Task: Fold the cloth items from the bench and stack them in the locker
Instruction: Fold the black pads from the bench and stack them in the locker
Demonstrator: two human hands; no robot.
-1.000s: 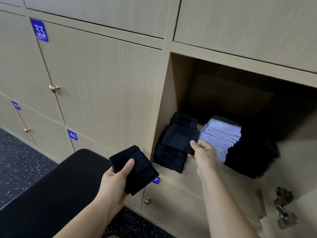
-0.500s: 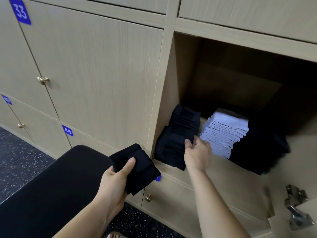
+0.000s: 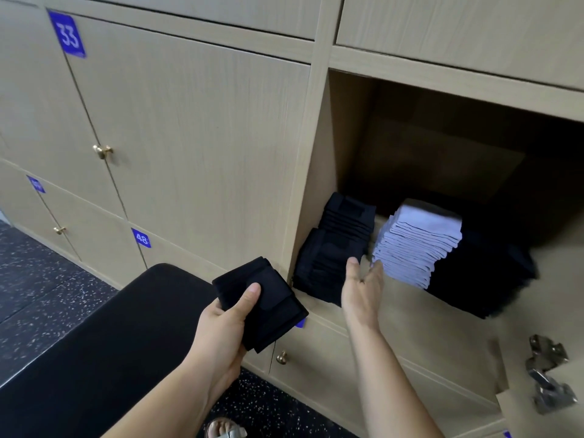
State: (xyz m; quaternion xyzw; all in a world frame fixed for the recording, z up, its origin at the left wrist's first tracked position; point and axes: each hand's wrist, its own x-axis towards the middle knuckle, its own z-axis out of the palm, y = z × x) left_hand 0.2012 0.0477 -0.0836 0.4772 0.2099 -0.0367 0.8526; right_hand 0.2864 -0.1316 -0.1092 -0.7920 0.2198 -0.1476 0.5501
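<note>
1. Nearest, at the bottom edge: a sandalled foot (image 3: 226, 429) on the dark speckled floor (image 3: 31, 295).
2. Near left: a black padded bench (image 3: 94, 343) runs up toward the lockers. No cloth shows on the part in view.
3. Left hand (image 3: 227, 324): clamped on a folded black cloth (image 3: 268, 308), with the thumb flat on top and the fingers underneath. The cloth is held in the air above the bench's far end, just left of the open locker (image 3: 410, 311) and outside it.
4. Right hand (image 3: 363, 286): empty, with straight, spread fingers and the palm turned leftward. It sits at the mouth of the locker, in front of the black stack (image 3: 335, 245). Whether a fingertip touches that stack cannot be told.
5. The two hands are apart, the left nearer and lower.
6. Near right: a metal hinge (image 3: 550, 374) is on the edge of the open door.
7. Locker contents, left to right:
   - The black stack stands against the left wall and leans, its upper layers set farther back.
   - A pale grey stack (image 3: 417, 245) of folded pieces sits just beside it.
   - A dark pile (image 3: 486, 279) lies at the right, and its detail is lost in shadow.
8. Far left: closed doors carry blue plates, 33 (image 3: 67, 36) and 48 (image 3: 141, 238), and a brass knob (image 3: 102, 151).
</note>
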